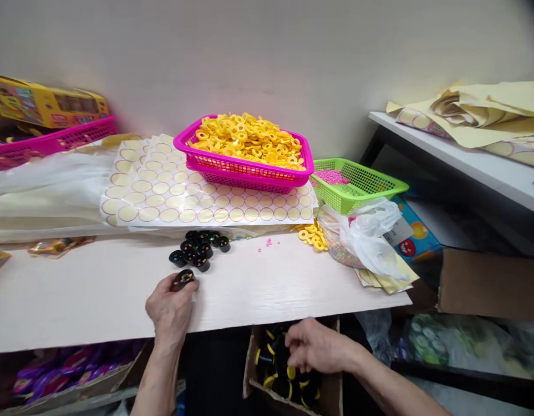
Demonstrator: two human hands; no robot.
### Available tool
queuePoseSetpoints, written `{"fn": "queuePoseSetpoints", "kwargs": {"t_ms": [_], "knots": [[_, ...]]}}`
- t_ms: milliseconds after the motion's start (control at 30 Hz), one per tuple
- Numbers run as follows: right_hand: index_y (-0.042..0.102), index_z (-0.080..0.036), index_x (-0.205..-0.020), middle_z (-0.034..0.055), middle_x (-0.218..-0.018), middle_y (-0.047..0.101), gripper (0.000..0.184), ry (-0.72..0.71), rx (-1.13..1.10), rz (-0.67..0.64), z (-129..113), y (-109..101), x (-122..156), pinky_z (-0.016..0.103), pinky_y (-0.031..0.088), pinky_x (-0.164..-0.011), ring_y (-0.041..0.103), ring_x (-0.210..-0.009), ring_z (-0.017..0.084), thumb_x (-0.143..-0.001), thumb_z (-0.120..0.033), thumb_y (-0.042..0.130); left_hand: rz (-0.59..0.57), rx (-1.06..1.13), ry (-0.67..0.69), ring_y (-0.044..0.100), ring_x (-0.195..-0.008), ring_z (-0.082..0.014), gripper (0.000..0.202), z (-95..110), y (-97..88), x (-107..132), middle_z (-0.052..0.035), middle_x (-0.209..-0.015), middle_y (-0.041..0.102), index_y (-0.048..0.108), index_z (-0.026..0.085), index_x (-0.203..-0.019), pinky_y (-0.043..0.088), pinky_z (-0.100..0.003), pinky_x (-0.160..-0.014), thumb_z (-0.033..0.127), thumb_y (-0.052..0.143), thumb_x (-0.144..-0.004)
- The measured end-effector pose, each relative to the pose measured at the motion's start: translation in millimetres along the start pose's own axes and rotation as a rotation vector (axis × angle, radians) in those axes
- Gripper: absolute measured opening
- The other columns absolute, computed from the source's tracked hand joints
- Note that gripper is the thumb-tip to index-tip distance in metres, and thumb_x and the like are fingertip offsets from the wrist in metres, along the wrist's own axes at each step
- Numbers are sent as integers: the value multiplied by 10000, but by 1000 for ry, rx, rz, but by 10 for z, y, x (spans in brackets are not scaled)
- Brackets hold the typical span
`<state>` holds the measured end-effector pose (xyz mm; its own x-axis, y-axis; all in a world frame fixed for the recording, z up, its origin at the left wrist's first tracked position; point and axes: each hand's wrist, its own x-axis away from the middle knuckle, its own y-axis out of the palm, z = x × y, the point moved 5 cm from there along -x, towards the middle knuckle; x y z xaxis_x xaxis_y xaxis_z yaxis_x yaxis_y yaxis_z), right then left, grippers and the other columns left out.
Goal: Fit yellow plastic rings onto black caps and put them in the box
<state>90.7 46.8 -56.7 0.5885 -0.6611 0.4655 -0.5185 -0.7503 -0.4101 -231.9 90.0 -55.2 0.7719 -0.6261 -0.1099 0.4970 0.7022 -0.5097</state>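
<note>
My left hand [171,303] pinches a small round black cup [184,278] with coloured beads in its top, at the white tabletop. Just beyond it stands a cluster of similar black cups [197,249], several of them showing coloured bits inside. My right hand [314,346] is over an open cardboard box [249,370] below the table's front edge. Its fingers are curled, and what they hold, if anything, is hidden. Black pieces with yellow rims [271,378] fill that box, right beside the fingertips.
Stacked pink baskets [249,167] of yellow rings rest on oval-sticker sheets [175,214]. Right of them are a green basket [362,185], a bag of beads [340,240] and loose yellow rings [312,236]. Pink beads [269,242] dot the white table [258,289]. Purple items [71,370] fill a lower-left box.
</note>
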Motion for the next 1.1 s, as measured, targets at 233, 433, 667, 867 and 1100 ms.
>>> {"fn": "queuePoseSetpoints", "kwargs": {"t_ms": [233,433,667,867,1100], "knots": [[602,-163,-812,73,-897,566,142,-23,504,855,-316,-1245,-413,253,367,-649,530,-792,169,-787,-165,462,-344,144,100,590,-717,-171,339,377,516,722,-24,-806,639,642,164,-849,486,-313,-744,269,656,-527],[616,-188,-805,55,-911,552,185,-14,694,780,-381,-1369,-906,247,326,-610,517,-805,160,-817,-176,432,-454,79,370,557,-787,-168,245,692,856,931,-8,-826,630,629,194,-834,458,-310,-739,175,624,-590],[608,-182,-854,66,-929,544,206,0,660,832,-428,-1315,-1030,263,324,-615,504,-809,169,-810,-139,411,-494,-15,452,532,-810,-169,255,708,898,934,6,-834,627,614,212,-864,433,-308,-739,194,649,-612],[585,-147,-904,118,-989,533,231,179,780,966,-317,-1544,-811,297,333,-666,463,-906,226,-741,-76,437,-503,-34,475,541,-815,-180,263,721,904,923,9,-842,627,616,227,-832,435,-312,-741,177,669,-579],[581,-154,-874,104,-958,529,150,131,859,829,-204,-1635,-783,284,337,-684,467,-891,211,-765,-193,485,-536,12,478,533,-819,-175,250,767,880,945,4,-852,620,618,219,-820,431,-311,-743,236,705,-585]]}}
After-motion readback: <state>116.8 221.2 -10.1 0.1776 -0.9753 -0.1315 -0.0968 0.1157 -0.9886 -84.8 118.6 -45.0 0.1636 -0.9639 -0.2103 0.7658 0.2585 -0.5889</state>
